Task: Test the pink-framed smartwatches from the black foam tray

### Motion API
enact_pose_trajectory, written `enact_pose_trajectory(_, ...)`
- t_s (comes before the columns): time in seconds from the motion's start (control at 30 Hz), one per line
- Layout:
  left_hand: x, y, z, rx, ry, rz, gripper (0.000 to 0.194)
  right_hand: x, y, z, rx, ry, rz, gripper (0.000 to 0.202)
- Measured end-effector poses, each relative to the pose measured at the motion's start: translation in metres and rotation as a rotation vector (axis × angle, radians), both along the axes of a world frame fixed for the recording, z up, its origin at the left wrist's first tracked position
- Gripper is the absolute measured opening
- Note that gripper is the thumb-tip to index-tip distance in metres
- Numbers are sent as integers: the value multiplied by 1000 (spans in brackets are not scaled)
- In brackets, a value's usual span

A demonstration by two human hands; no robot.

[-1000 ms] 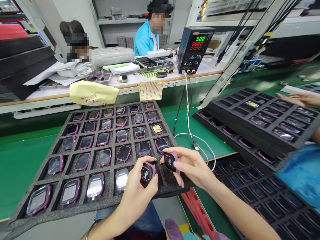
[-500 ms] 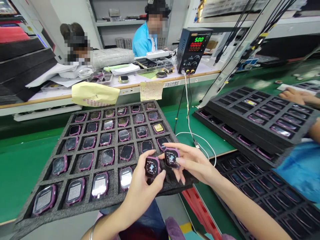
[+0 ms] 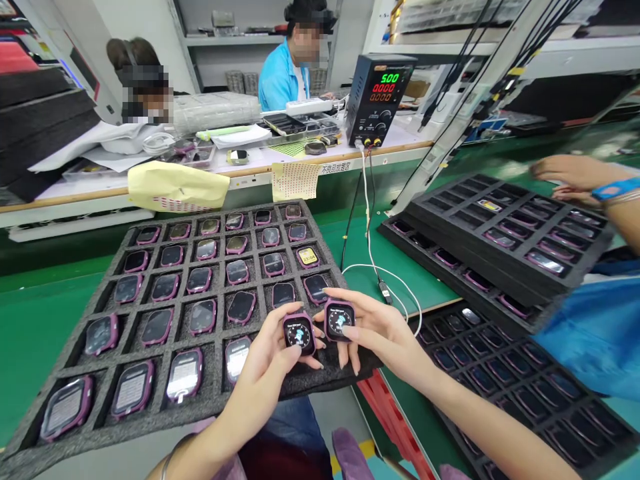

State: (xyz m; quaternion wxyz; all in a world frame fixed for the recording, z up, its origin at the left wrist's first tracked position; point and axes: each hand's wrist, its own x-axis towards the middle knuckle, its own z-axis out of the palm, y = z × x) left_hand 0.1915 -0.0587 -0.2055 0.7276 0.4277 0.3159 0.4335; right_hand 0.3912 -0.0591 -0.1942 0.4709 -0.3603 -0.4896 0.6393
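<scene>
My left hand (image 3: 273, 350) grips a purple-framed smartwatch body (image 3: 299, 333), its thumb on the lit screen. A second smartwatch body (image 3: 340, 320) of the same kind is held in my right hand (image 3: 377, 330), whose thumb also rests on the glass. Both screens show a round dial with a blue figure in the middle. The two watches sit side by side, close together, over the near right corner of a dark foam tray (image 3: 107, 363). Several more purple watch bodies lie face up in the tray's pockets, one showing a yellow screen (image 3: 307, 257).
Stacked foam trays (image 3: 565, 283) with watches stand to the right, and another tray (image 3: 505, 393) lies lower. A power supply (image 3: 380, 100) is on the back bench, with a white cable (image 3: 367, 193) hanging down. Co-workers sit behind; a co-worker's hand (image 3: 575, 173) reaches in at right.
My left thumb has moved onto the left watch's screen, and that watch now faces me more squarely. The co-worker's hand at right has come further in over the stacked trays.
</scene>
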Motion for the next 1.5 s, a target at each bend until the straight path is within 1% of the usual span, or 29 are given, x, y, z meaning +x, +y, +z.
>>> enact_pose_trajectory(0.13,0,0,1,18,30,-44,38,1,-2,-3,-8,8,-2,46)
enact_pose_trajectory(0.27,-1,-1,0,39,39,-58,36,3,-2,-4,1,13,6,41)
enact_pose_trajectory(0.37,-1,-2,2,39,57,-50,34,3,-2,-2,12,1,1,37)
enact_pose_trajectory(0.47,2,-2,4,43,86,-5,35,2,-3,2,14,-28,1,41)
enact_pose_trajectory(0.57,4,-3,5,61,152,52,37,1,-2,3,19,-37,40,47)
enact_pose_trajectory(0.63,4,-3,5,82,212,65,36,2,-1,3,27,-24,68,46)
enact_pose_trajectory(0.77,0,-4,3,173,356,29,28,2,2,2,47,-16,95,35)
enact_pose_trajectory(0.87,-2,-4,2,242,425,3,27,1,3,2,67,-31,100,31)
enact_pose_trajectory(0.93,-3,-4,1,264,431,16,28,2,4,2,61,-28,107,35)
enact_pose_trajectory(1.07,-1,-5,1,235,407,32,31,3,3,0,47,-25,110,41)
enact_pose_trajectory(1.2,0,-7,2,262,418,55,33,4,1,-1,45,-44,95,41)
enact_pose_trajectory(1.37,-2,-5,1,319,464,25,31,4,2,-1,45,-56,110,39)
enact_pose_trajectory(1.5,-2,-4,-1,314,455,30,34,4,2,-3,54,-37,128,41)
